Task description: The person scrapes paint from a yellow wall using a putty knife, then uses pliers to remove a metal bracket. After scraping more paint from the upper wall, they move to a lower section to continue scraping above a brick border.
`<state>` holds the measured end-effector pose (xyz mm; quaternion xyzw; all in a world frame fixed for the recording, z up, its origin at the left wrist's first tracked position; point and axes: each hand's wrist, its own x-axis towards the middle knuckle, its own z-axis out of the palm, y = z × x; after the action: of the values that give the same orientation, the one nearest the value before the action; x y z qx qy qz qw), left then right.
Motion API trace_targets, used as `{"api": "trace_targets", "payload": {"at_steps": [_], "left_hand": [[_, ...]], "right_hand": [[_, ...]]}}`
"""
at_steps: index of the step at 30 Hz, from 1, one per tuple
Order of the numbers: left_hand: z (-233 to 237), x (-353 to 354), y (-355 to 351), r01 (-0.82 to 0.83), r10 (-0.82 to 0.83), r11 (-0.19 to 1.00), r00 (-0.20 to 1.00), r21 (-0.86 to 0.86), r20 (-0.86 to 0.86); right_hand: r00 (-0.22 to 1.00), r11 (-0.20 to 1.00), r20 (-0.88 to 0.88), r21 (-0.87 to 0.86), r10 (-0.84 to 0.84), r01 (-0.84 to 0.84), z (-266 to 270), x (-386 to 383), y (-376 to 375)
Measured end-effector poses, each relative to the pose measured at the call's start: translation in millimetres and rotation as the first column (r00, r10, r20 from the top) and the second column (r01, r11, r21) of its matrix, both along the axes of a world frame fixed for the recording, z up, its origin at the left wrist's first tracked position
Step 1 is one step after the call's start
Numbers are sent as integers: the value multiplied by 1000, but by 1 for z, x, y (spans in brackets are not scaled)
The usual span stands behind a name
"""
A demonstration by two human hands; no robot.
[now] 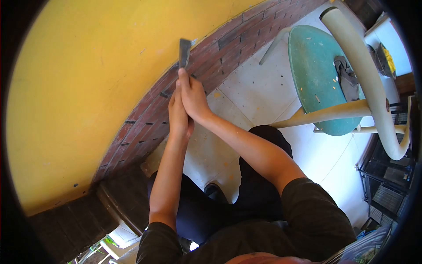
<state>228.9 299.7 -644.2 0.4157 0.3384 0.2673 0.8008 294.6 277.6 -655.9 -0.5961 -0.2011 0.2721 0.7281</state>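
Your left hand (178,119) and right hand (194,97), stacked together, are both clamped around the scraper (184,53) at upper centre of the frame, its blade against the yellow wall (88,88) beside the brick band (228,44).

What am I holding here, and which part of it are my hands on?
A flat-bladed scraper, by its handle end: the left hand and right hand close around it, hiding the handle; only the blade sticks out.
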Motion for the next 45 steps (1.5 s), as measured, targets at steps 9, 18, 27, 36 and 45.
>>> {"api": "trace_targets", "payload": {"at_steps": [9,18,27,36,45], "left_hand": [[10,-5,0,-52,54,998,996,18,-71],[-2,0,12,17,-15,1000,996,19,-84],[-5,15,20,90,-92,995,995,-35,-45],[-8,9,17,76,-76,997,993,-11,-89],[-4,4,1,-17,21,999,996,44,-85]], "right_hand": [[998,999,-54,7,-41,42,3,-13,3],[992,998,-113,-13,-65,63,0,-3,7],[986,994,-123,-32,-112,109,4,13,8],[984,997,-162,-24,-79,77,-4,11,9],[991,999,-133,-42,-15,9,-13,0,4]]}}
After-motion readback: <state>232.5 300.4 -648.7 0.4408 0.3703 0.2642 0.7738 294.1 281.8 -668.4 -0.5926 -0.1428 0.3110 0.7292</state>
